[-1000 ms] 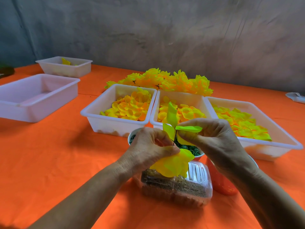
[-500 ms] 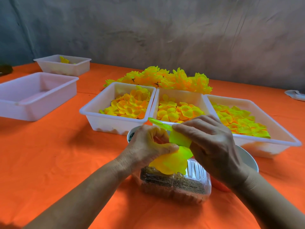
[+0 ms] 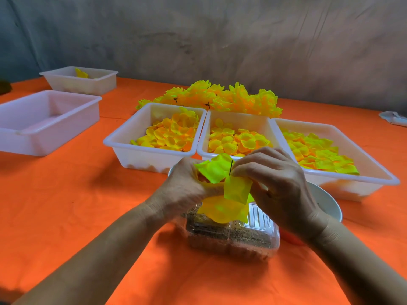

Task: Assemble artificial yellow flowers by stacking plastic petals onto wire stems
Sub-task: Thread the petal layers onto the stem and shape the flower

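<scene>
The petal pieces (image 3: 222,170) between the hands look like thin, slightly translucent plastic with a soft matt sheen, threaded on a skinny dark wire stem (image 3: 230,167), and the loose petals (image 3: 170,134) in the trays have that same waxy look. The trays (image 3: 123,144) are smooth white plastic, semi-glossy, sitting on an orange tablecloth (image 3: 66,205) that's matt and a bit creased, probably cloth. The clear clamshell box (image 3: 259,219) is shiny ribbed plastic, the bowl (image 3: 326,205) glossy white, and the wall (image 3: 198,40) rough, blotchy grey.
</scene>
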